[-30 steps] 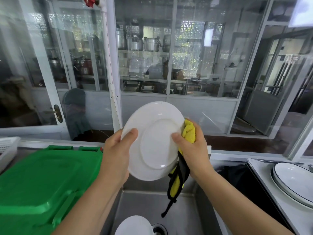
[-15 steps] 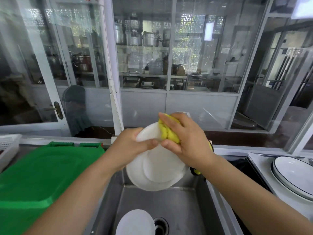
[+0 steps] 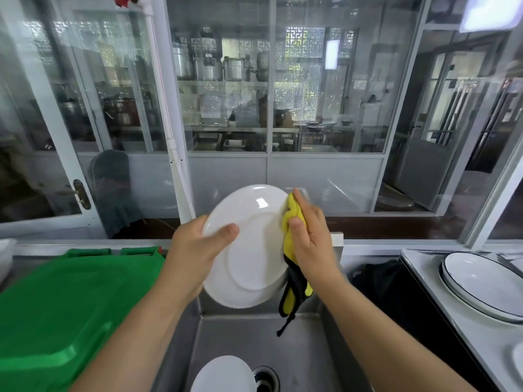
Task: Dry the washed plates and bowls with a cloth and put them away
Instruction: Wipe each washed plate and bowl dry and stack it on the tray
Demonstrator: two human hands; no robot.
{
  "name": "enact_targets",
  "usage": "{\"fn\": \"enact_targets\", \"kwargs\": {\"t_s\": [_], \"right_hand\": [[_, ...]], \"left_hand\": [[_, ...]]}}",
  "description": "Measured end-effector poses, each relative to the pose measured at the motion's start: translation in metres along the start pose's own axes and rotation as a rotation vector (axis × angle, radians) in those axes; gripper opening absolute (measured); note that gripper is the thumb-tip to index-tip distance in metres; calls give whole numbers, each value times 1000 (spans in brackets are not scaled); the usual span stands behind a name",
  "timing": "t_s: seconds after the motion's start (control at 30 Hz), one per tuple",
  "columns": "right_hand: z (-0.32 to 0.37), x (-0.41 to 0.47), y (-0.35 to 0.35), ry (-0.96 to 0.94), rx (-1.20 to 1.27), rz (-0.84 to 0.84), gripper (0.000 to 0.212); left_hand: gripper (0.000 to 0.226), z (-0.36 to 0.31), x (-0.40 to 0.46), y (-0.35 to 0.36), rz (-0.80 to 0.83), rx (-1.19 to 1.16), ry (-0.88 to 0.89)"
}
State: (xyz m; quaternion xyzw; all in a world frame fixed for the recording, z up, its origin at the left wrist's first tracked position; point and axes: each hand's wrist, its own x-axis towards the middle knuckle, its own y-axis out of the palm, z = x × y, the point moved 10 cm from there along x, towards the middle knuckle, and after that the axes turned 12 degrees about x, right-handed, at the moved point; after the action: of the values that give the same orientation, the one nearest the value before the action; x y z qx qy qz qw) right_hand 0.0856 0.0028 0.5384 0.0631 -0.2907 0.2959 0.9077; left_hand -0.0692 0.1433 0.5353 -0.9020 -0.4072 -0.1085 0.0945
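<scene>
I note left hand (image 3: pixel 195 250) gripping white plate (image 3: pixel 249 247) at nine o'clock rim above sink (image 3: pixel 254 335); right hand (image 3: pixel 310 239) fingers curled, pressing yellow cloth (image 3: pixel 291 222) at three o'clock. I advise firm grip, full circular wipes

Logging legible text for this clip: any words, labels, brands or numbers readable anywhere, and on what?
None can be read.
White plate, yellow cloth, green bin lid: no print shows.
Paper notices on the glass partition: too blurred to read.
</scene>
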Motion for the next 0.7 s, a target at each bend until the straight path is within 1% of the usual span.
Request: {"fn": "enact_targets", "kwargs": {"t_s": [0.07,0.13,0.17,0.23,0.27,0.33,0.4,0.5,0.53,0.63,0.67,0.7], "right_hand": [[-13,-7,-1,64,63,-33,61],[-26,-11,-1,134,133,-32,79],[-31,-10,-3,174,168,-25,84],[-35,-9,-6,224,187,3,86],[-34,-8,-9,218,160,24,86],[-27,-6,-11,144,51,85,87],[-16,-5,-5,51,-73,166,91],[-1,-8,8,-20,-254,292,92],[8,-8,12,-77,-332,320,89],[47,-11,33,-391,-587,395,78],[56,-12,43,-472,-663,414,74],[62,-11,50,-516,-717,426,70]], "left_hand": [[17,4,-3,0,-46,-81,15],[22,12,-8,1,-85,-190,12],[24,18,-9,3,-84,-231,-5],[26,32,-11,9,-31,-248,-82],[29,38,-11,9,15,-223,-128],[39,41,-7,13,164,-144,-178],[44,35,-3,17,281,-75,-177],[42,29,2,18,294,-20,-151],[41,28,2,19,285,-18,-136],[29,22,-1,30,311,75,-39],[25,20,-3,36,327,111,-18],[24,19,-5,42,330,129,-10]]}}
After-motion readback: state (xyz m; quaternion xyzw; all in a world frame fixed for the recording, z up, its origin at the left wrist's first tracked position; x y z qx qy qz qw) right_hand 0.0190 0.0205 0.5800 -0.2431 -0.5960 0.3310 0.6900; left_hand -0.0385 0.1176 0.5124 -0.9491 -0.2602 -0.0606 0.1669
